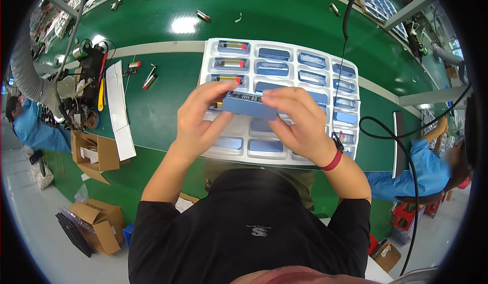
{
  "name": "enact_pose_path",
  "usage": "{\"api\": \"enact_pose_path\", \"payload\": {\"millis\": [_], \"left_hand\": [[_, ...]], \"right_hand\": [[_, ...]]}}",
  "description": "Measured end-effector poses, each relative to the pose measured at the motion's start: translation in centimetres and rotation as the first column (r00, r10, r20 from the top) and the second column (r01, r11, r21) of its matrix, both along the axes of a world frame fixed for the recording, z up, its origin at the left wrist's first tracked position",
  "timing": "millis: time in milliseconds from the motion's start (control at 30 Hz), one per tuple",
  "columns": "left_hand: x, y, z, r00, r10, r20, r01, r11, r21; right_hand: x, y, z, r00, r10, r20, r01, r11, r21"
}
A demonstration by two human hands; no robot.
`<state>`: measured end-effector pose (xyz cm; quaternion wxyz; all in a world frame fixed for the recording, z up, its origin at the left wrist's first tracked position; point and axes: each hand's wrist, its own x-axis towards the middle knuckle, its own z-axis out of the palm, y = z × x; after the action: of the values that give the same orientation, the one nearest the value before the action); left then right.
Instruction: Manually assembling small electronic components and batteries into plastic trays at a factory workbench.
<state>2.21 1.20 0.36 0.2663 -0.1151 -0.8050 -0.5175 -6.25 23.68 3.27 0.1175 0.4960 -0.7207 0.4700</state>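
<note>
A small blue rectangular case point(250, 108) is held up between my two hands over the tray. Its upper face shows a row of dark and metallic parts in a narrow recess. My left hand point(195, 118) grips the left end between thumb and fingers. At the right end, my right hand point(300, 121) pinches the case, its fingertips on the top edge and its thumb below. Beneath lies a white moulded tray point(282, 45) whose pockets hold blue cases point(274, 54) and, in the left column, cylinders with red ends point(231, 64). My hands hide some pockets.
On the green bench left of the tray lie a white strip point(120, 111), a yellow-handled tool point(101, 95) and loose red-ended parts point(149, 77). A black cable point(412, 157) loops down on the right. People in blue work at both sides. Cardboard boxes point(99, 223) stand lower left.
</note>
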Motion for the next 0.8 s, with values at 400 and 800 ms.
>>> {"api": "enact_pose_path", "payload": {"millis": [400,800], "left_hand": [[-0.1,-1.9,-0.8,0.973,0.119,-0.198,-0.131,0.990,-0.047],[4.8,-2.7,-3.8,0.918,0.196,0.344,-0.065,0.931,-0.359]], "right_hand": [[-1.8,-2.4,0.8,0.954,0.100,-0.284,-0.081,0.994,0.079],[-24.3,-20.0,-9.7,0.992,-0.106,0.072,0.036,0.768,0.639]]}}
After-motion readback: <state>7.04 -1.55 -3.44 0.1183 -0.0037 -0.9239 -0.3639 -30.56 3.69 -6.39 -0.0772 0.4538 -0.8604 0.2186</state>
